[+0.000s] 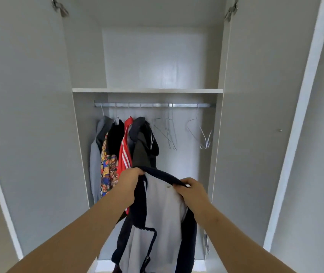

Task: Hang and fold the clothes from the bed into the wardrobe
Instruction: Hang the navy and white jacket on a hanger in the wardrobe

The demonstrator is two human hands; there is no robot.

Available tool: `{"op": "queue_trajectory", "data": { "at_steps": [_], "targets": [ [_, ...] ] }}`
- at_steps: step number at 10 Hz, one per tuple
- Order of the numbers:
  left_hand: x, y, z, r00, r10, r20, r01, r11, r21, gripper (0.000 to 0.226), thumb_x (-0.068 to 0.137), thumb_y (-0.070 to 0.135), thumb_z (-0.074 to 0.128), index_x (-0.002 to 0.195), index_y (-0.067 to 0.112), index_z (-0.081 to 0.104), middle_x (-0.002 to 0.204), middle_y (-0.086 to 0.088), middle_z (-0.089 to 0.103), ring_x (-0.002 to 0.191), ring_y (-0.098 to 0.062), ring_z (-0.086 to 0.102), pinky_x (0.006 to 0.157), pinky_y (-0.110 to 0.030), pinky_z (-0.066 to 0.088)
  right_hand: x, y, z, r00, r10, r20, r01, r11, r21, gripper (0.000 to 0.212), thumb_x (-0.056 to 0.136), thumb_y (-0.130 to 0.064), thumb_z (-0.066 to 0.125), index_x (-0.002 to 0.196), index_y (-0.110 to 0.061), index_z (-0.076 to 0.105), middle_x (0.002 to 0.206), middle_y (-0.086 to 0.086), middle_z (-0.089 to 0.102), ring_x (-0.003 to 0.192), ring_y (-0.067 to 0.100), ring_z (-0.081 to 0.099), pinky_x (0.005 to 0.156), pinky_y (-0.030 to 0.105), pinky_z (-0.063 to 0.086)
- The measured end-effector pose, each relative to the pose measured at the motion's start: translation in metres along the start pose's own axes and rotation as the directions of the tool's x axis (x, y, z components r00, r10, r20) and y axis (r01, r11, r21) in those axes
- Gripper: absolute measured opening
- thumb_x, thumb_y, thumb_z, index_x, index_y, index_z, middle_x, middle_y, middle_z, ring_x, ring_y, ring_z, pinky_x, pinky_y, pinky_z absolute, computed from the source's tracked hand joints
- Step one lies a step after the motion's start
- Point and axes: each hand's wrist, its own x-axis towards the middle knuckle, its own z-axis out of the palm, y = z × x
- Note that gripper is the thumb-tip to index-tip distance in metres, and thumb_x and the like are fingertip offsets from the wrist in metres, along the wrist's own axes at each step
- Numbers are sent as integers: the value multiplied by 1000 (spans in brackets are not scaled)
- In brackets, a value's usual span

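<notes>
item: jacket (163, 213). lower centre of the frame, held up in front of the open wardrobe (255, 115). dark navy outer with a knit look, pale grey smooth lining facing the camera, zip running down toward the bottom edge. soft and limp. it hangs from its collar with its long axis vertical, and the hem is out of frame.

grip: left hand (130, 180) curled round the navy collar edge at its left end. right hand (191, 191) pinches the same edge at its right end. both grips are clamped on the jacket, with the collar drawn between them. no hanger shows inside the garment.

key relation: rail (153, 105), a straight metal bar, runs left to right above the hands, just under the shelf (147, 90). bare wire hangers (170, 134), thin and angular, hang at centre frame, above and slightly right of the collar. a second wire cluster (202, 134) hangs nearer the right wall. the right hand is the nearer to both. judged: the coming move needs one hand freed to lift a hanger off, leaving the other to bear the whole garment.

already on the rail, centre left of the frame, pressed together:
- grey hoodie (95, 154)
- cartoon-print garment (108, 170)
- black garment (115, 138)
- red top with white stripes (125, 152)
- dark hooded coat (145, 142)
</notes>
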Motion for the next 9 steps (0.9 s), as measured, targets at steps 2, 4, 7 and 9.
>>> {"op": "queue_trajectory", "data": {
  "at_steps": [2, 4, 7, 9],
  "targets": [
    [69, 34, 32, 996, -54, -71, 52, 998, -33, 28, 95, 5, 47, 119, -7, 52, 67, -5, 38, 57, -17, 36, 46, -21, 40, 109, -4, 6, 974, -21, 227, 39, 996, -77, 5, 85, -16, 62, 83, -21, 61, 81, -1, 59, 71, 11, 52, 60, 18, 39],
    [148, 53, 35, 985, -78, -153, 60, 991, -121, 42, 93, 13, 51, 131, -2, 46, 119, -21, 56, 112, -35, 51, 102, -43, 39, 193, -11, 35, 911, -32, 411, 53, 998, -40, 8, 84, -18, 64, 91, -18, 62, 82, -3, 61, 76, 13, 58, 64, 18, 45],
    [276, 68, 29, 987, -55, -151, 2, 944, -329, 15, 89, 12, 52, 81, 3, 60, 76, -11, 61, 69, -25, 56, 63, -32, 44, 310, -8, 79, 927, -50, 371, 12, 995, 102, 18, 93, -32, 53, 89, -19, 64, 84, 1, 65, 76, 15, 61, 74, 27, 50],
    [368, 88, 20, 996, -87, -38, 62, 902, -427, 20, 88, 8, 53, 71, 2, 62, 47, -7, 63, 51, -22, 59, 45, -24, 46, 411, -20, 127, 989, -1, 151, 0, 1000, 8, 15, 92, -11, 51, 80, -15, 59, 80, 6, 61, 67, 16, 53, 64, 24, 44]
  ]
}}
